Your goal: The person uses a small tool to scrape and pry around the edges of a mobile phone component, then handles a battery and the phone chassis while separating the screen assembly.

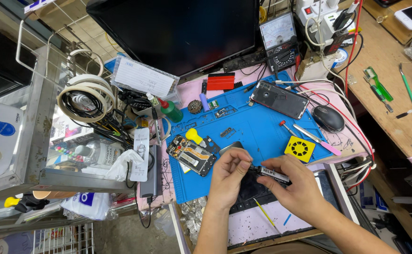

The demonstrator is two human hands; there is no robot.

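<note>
- The black tube (pixel 273 174), a slim cylinder with a white label, lies across the middle of the view, held just above the near edge of the blue work mat (pixel 258 129), over a dark flat piece I cannot make out.
- My right hand (pixel 296 184) is wrapped shut around the tube's body, thumb on top, holding it roughly level with its tip pointing left.
- My left hand (pixel 230 175) is pinched closed on that tip end, thumb and fingertips meeting at what looks like the cap or nozzle.
- I judge the step in hand to be working the tip of the tube, either twisting a cap or seating a nozzle; the fingers hide which.
- The opened phone (pixel 191 155) with its boards exposed lies on the mat just left of my left hand, with a yellow-handled tool (pixel 194 136) beside it.
- A second phone body (pixel 280 99) rests at the mat's far right corner, well apart from both hands.
- A small yellow square fan (pixel 299 148), a pink-tipped pry tool (pixel 316 139) and a black mouse (pixel 328 118) sit to the right on the tabletop (pixel 394 70).
- As I read it, the next move calls for a steady right grip while the left turns gently, with the tip kept away from the exposed boards.
</note>
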